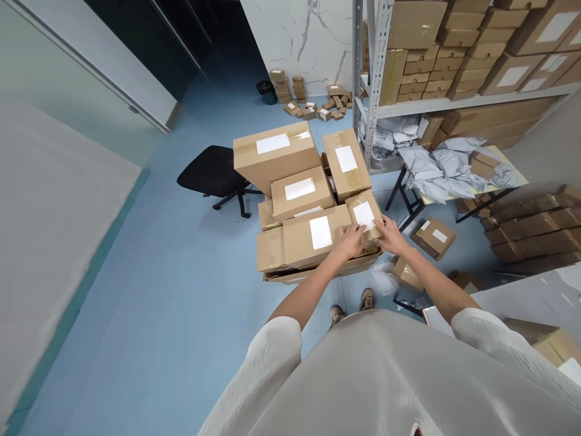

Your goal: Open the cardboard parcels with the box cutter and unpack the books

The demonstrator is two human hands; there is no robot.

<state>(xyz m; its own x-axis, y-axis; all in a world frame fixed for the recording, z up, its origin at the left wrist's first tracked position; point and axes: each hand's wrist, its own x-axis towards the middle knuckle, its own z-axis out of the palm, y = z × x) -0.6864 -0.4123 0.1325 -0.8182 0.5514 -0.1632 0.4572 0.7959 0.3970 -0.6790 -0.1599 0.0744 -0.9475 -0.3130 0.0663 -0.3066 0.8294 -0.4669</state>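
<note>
A small taped cardboard box [358, 201] with a white label sits at the near right corner of a stack of cartons. My left hand [351, 241] is at its near left edge, fingers curled against it. On the box's right side my right hand [389, 236] grips, so the box is between my two hands. Left of it lies a wider labelled carton [297, 239], close to my left hand. Behind stand a tall labelled carton [347, 175], a mid-sized carton [299, 192] and a big carton [272, 156]. What carries the stack is mostly hidden.
A black chair [213, 172] stands left of the stack. To the right are a metal shelf [374, 79] of boxes, a table [512, 163] with grey mailer bags [454, 163], and a box on the floor [433, 237]. Small boxes [333, 106] lie by the far wall.
</note>
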